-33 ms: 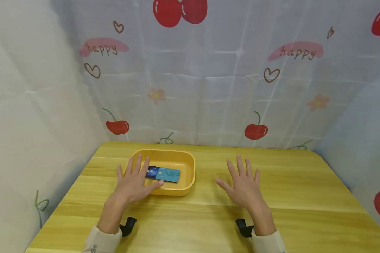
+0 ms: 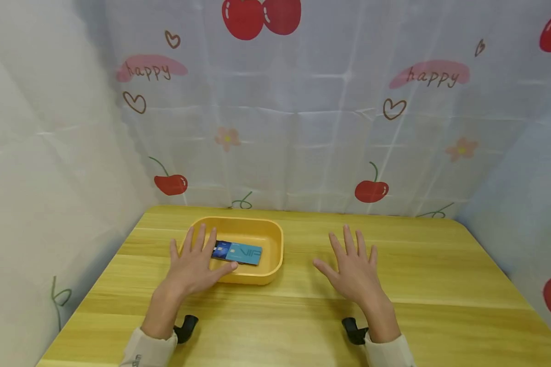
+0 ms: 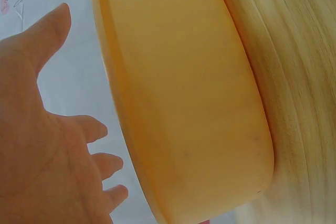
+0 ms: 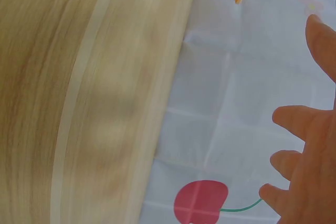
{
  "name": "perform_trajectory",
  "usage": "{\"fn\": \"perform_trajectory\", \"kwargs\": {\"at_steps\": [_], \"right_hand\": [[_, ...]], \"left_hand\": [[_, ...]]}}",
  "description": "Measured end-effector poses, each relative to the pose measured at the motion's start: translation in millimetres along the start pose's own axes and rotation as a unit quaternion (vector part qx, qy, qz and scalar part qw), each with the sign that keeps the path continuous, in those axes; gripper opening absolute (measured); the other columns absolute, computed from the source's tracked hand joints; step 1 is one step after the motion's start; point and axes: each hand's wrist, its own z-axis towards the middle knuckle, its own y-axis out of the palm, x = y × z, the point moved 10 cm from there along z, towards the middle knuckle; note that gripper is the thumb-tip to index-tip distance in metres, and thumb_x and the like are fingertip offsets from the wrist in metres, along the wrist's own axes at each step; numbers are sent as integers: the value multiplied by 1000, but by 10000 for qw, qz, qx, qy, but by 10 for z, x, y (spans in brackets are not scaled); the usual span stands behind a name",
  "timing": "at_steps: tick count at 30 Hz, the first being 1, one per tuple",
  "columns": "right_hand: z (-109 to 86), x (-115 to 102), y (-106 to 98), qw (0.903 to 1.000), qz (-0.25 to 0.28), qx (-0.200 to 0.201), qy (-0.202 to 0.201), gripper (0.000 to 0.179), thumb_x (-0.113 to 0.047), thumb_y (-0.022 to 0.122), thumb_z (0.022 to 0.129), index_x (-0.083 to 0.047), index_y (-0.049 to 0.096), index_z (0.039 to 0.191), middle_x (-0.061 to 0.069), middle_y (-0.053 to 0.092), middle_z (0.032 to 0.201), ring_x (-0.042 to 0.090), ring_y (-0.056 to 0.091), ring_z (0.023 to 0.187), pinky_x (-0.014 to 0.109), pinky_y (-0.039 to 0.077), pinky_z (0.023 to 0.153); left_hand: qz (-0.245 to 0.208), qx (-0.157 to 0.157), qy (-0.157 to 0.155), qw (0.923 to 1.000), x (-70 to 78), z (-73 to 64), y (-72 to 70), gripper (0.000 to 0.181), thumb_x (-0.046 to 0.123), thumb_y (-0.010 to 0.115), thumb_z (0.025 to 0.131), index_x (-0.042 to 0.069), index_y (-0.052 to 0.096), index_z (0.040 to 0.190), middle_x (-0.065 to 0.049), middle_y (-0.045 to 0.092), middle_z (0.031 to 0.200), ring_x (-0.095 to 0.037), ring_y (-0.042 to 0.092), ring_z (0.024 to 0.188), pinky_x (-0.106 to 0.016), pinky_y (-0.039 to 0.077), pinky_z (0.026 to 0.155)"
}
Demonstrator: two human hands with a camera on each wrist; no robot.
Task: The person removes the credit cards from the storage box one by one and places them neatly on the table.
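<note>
A yellow plastic bin [image 2: 261,279] stands on the wooden table, left of centre. Inside it lie overlapping cards: a light blue card [image 2: 245,253] marked VIP and a dark blue card [image 2: 221,250] partly beneath it. My left hand [image 2: 192,267] hovers above the bin's near left part with fingers spread, hiding some of the rim; it holds nothing. In the left wrist view the bin's outer wall [image 3: 189,98] rises beside that hand. Over the table to the right of the bin is my right hand [image 2: 355,272], its fingers spread and nothing in its grasp.
The wooden table [image 2: 275,326] reaches back to a pale curtain [image 2: 294,153] printed with cherries, hearts and flowers. More curtain hangs on the left and right sides. A black strap piece [image 2: 185,329] sits at the left wrist, and a similar black piece [image 2: 354,331] at the right.
</note>
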Motion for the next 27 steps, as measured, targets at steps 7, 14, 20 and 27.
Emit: {"fn": "perform_trajectory", "kwargs": {"at_steps": [7, 14, 20, 27], "right_hand": [[-2, 10, 5, 10000, 12, -43, 6, 80, -60, 54, 95, -7, 37, 152, 23, 12, 161, 46, 2, 146, 74, 1, 105], [-8, 3, 18, 10000, 46, -78, -27, 80, -60, 54, 95, -7, 37, 153, 23, 12, 161, 46, 3, 146, 74, 1, 105], [-17, -19, 28, 9999, 8, -99, -137, 77, -53, 58, 95, -5, 37, 152, 25, 17, 159, 48, 8, 144, 74, 4, 105], [-22, -67, 32, 9991, -19, -88, -414, 69, -40, 65, 95, 0, 44, 147, 29, 41, 147, 51, 33, 135, 71, 22, 105]], "left_hand": [[-43, -30, -5, 10000, 5, -1, 11, 104, 75, 50, 86, 5, 22, 157, -23, 9, 162, -45, 0, 146, -72, -9, 106], [-82, -32, -17, 10000, -8, -2, -7, 103, 74, 51, 87, 4, 22, 157, -24, 8, 162, -46, 0, 146, -72, -8, 105], [-147, -88, -25, 9999, -9, -7, -16, 103, 74, 51, 87, 4, 22, 157, -24, 7, 162, -46, -1, 146, -72, -9, 105], [-406, -6, 43, 9992, -26, 12, -28, 105, 72, 56, 85, 3, 23, 157, -24, 7, 161, -45, -1, 146, -72, -7, 106]]}}
